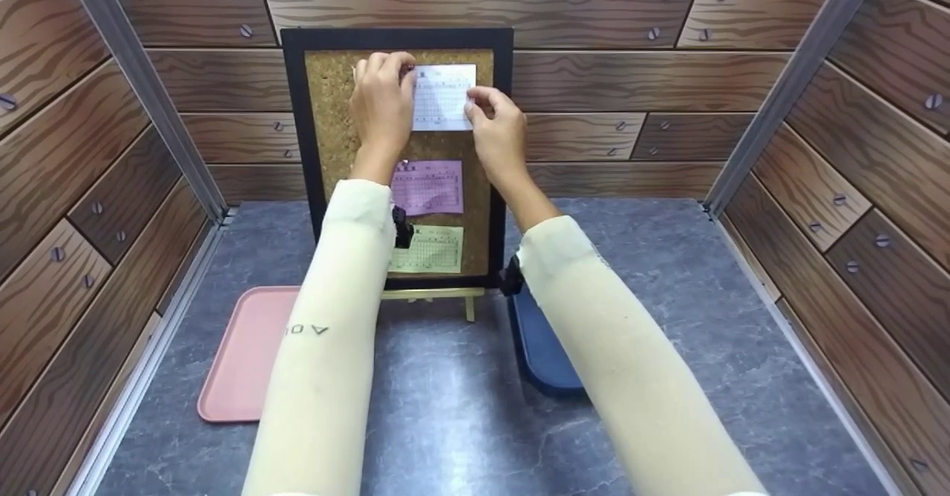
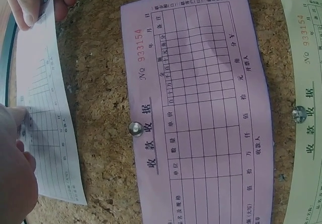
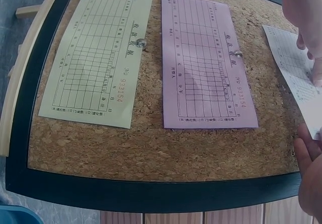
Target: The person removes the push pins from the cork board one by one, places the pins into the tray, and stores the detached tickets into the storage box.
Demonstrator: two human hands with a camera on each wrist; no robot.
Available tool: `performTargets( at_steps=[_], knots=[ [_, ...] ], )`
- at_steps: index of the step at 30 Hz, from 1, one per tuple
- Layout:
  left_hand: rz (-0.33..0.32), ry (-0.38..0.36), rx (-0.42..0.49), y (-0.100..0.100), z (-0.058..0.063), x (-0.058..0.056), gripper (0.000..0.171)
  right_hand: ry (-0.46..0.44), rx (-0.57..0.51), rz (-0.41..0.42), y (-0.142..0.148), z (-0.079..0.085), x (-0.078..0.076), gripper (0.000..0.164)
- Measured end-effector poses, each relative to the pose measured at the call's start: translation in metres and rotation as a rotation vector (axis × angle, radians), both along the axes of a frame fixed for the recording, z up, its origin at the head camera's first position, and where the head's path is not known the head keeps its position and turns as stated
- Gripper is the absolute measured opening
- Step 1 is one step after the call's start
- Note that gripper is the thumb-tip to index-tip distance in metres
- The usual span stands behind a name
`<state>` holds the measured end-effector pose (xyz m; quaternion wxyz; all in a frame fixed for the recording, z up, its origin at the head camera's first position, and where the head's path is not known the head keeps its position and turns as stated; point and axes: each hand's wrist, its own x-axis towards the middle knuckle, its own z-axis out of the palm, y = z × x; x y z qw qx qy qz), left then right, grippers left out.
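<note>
A white receipt slip (image 1: 443, 99) lies against the upper part of a black-framed corkboard (image 1: 334, 132). My right hand (image 1: 499, 128) pinches its right edge between thumb and fingertips. Over the slip's left half is my left hand (image 1: 384, 102), fingers bent, thumb and fingertips at the slip's top middle; whether they hold anything is hidden. In the left wrist view the slip's lower edge stands off the cork. Below it hang a purple receipt slip (image 2: 201, 103) and a green receipt slip (image 3: 98, 58), each with a clear round-headed pushpin, one on the purple (image 2: 136, 129), one on the green (image 2: 299, 114).
A wooden easel (image 1: 438, 293) holds up the board on a grey marbled tabletop (image 1: 445, 422). At the left lies a pink tray (image 1: 230, 377), partly under the left sleeve. A blue tray (image 1: 545, 355) is partly covered by the right sleeve. Wood-patterned walls (image 1: 631, 80) enclose the space.
</note>
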<state>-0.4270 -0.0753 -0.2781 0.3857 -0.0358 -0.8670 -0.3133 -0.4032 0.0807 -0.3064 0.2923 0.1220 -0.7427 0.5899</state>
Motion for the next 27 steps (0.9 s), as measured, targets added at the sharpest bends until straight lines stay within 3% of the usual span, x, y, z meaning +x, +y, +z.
performTargets(
  at_steps=[19, 27],
  knots=[
    [-0.029, -0.020, 0.038, -0.0005, 0.0007, -0.0003, 0.017, 0.013, 0.071, -0.042, 0.0026, 0.0002, -0.0004, 0.020],
    [-0.065, 0.014, 0.049, 0.0001, 0.0017, -0.0023, 0.016, 0.022, 0.085, -0.046, 0.0035, 0.0020, -0.0005, 0.020]
  ],
)
